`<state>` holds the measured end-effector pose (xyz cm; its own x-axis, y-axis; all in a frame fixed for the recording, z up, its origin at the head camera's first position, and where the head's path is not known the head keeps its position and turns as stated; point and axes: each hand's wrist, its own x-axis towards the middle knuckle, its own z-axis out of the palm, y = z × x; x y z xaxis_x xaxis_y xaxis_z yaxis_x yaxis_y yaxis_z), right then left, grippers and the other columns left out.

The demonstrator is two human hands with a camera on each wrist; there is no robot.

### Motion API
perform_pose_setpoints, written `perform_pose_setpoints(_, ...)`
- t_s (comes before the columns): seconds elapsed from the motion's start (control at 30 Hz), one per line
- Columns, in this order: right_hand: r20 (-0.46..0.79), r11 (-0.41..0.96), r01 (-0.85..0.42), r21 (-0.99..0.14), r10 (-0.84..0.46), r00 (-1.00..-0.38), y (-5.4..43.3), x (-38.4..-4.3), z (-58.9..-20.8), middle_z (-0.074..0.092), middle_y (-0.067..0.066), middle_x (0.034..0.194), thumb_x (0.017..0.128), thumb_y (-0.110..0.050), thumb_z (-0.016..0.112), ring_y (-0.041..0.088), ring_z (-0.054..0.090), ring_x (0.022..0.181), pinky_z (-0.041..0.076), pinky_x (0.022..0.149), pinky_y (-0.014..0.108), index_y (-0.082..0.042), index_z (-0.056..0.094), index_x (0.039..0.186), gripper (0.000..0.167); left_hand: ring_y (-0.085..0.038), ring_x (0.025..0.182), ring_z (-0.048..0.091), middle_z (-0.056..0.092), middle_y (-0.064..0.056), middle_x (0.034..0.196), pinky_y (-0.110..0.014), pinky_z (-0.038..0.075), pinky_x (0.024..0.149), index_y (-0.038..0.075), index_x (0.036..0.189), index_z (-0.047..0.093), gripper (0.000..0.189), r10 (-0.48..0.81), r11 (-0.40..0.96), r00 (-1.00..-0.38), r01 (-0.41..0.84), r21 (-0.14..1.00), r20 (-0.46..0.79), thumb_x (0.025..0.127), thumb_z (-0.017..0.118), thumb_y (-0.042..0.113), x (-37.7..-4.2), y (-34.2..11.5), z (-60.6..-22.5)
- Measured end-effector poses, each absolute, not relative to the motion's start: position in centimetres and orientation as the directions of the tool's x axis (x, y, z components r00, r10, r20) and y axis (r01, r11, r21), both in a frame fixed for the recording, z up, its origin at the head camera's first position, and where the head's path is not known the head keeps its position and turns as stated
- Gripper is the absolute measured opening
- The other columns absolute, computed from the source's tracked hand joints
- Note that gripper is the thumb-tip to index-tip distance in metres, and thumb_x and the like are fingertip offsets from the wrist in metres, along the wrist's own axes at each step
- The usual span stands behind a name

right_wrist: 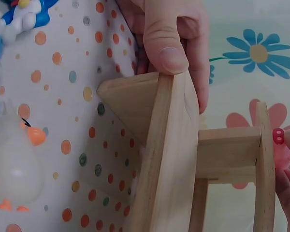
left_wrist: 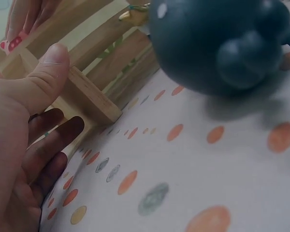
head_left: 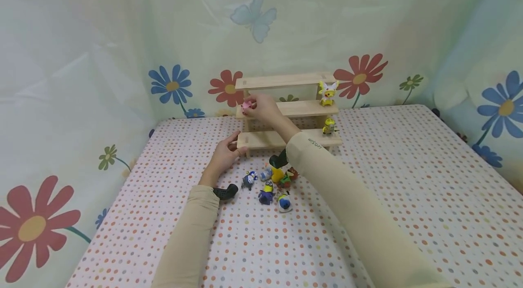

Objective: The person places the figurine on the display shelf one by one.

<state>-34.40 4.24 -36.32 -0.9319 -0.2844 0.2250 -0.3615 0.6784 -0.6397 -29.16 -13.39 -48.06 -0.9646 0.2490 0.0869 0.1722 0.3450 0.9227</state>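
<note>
As right hand hides pink toy, shelf

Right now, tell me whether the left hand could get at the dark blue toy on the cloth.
Probably yes. The left hand rests on the end of the wooden shelf's bottom step, and the dark blue toy lies close beside that wrist on the cloth, with nothing between them.
</note>
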Motion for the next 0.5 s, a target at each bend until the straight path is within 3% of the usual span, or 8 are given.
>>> perform_pose_setpoints(0.3,0.224,0.727,-0.396,-0.56,-0.328,-0.918,3.9,-34.48,-36.34,0.061,0.013,0.122,0.093,-0.018,0.061,0.021,0.062,0.096,0.051,0.076,0.029,-0.008,0.062,0.126,0.035,-0.026,0.124,0.054,0.045,-0.009,0.145,-0.039,0.051,0.093,0.016,0.151,0.029,0.077,0.237,0.366,-0.968,0.169,0.915,0.084,0.086,0.068,0.033,-28.86,-13.56,-48.38)
perform_pose_setpoints(0.5,0.226,0.718,-0.4,-0.57,-0.331,-0.916,4.2,-34.51,-36.23,0.061,0.013,0.12,0.092,-0.016,0.062,0.021,0.061,0.098,0.052,0.078,0.029,-0.007,0.062,0.127,0.036,-0.026,0.123,0.054,0.044,-0.009,0.146,-0.037,0.052,0.092,0.015,0.151,0.029,0.077,0.248,0.351,-0.964,0.181,0.919,0.095,0.087,0.069,0.032,-29.2,-13.35,-48.37)
